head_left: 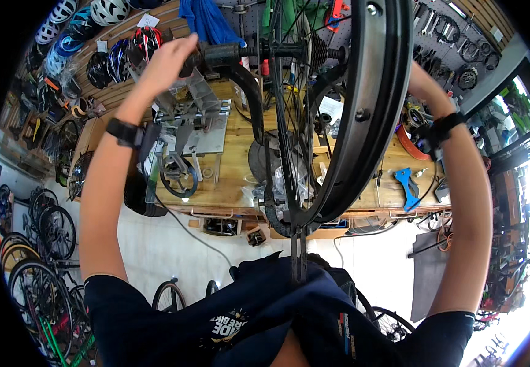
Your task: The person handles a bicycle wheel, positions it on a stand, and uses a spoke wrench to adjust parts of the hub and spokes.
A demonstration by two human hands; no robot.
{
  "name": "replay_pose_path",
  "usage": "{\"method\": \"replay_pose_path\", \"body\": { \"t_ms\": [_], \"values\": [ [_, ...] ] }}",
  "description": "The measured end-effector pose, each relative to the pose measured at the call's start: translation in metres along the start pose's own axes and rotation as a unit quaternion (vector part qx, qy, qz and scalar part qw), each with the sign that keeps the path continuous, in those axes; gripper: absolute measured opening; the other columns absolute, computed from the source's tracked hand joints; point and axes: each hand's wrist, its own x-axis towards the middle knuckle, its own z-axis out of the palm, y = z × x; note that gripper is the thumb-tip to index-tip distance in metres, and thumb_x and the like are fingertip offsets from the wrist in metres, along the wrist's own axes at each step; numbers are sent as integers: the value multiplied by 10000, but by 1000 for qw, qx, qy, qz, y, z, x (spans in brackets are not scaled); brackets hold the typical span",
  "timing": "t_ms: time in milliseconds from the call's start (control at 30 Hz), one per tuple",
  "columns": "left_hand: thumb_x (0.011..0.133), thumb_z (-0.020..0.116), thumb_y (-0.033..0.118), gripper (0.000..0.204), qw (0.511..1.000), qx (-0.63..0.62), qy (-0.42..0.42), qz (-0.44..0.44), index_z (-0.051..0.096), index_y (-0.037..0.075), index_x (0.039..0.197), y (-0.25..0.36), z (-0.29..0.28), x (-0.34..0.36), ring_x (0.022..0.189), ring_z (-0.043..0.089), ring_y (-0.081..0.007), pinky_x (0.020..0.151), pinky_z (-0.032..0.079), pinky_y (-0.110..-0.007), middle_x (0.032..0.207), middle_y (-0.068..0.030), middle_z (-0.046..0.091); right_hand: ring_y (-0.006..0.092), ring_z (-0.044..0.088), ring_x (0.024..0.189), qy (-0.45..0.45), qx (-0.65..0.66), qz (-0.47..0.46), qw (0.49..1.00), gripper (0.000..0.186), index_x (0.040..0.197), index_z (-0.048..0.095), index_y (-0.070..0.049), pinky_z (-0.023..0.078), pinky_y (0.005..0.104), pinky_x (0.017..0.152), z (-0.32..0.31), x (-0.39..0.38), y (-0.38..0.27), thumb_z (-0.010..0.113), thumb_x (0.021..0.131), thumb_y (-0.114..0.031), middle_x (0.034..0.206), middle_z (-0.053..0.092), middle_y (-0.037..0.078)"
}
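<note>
Bike workshop, seen from the head camera looking down past raised arms.

Left hand (166, 61) up at the axle end of a bicycle wheel (372, 104), fingers (182, 46) curled loosely over the black handlebar grip (219, 54) beside the hub (280, 50); touching, but whether clamped tight cannot be told. Black wrist strap (121, 130) on that forearm.

Right hand (416, 76) mostly hidden behind the black rim; fingers out of sight, so open or closed cannot be told. Black strap (445, 125) on the right wrist too.

Wheel held upright and edge-on, close to the camera, above the wooden tabletop (240, 159); spokes fanning from hub, cassette (320, 52) just right of the hub. Curved black frame tube (249, 92) running down from the hub area toward the lower rim.

On the tabletop: grey metal truing stand (194, 122), blue tool (407, 186) at the right, clear plastic bag (289, 183) behind the spokes.

Helmets (109, 12) in rows on the slat wall upper left. Blue cloth (207, 21) hanging at top. Wrenches (439, 27) on the pegboard upper right. Parked bicycles (38, 269) lower left on the pale floor.
</note>
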Motion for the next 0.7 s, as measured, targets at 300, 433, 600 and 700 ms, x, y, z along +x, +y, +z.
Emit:
{"method": "replay_pose_path", "body": {
  "t_ms": [300,433,600,700],
  "values": [
    [1004,465,268,323,958,-171,158,165,616,7,890,-61,47,14,588,585,-131,530,466,-267,710,-54,621,434,646,781,423,-149,-202,871,478,877,619,61,481,486,707,51,19,25,447,993,-370,815,654,247],
    [1026,466,249,325,902,-12,286,323,638,-2,911,-38,54,7,672,605,-133,642,483,-309,741,-78,632,479,606,883,435,-99,-222,867,425,1001,624,22,483,477,779,58,4,20,450,989,-365,887,646,268],
    [941,572,482,465,992,-118,-1,-34,635,24,983,-7,16,1,759,670,-143,663,577,-312,870,-54,660,236,694,815,103,-166,-64,979,606,1209,593,5,573,308,597,3,1,5,490,962,-538,981,664,164],
    [940,549,498,474,977,-155,-44,-138,624,32,979,5,21,11,679,652,-137,583,539,-255,790,-50,645,290,699,891,147,-265,-195,933,690,1211,598,19,558,409,683,-16,29,36,459,946,-603,964,675,188]
  ]
}}
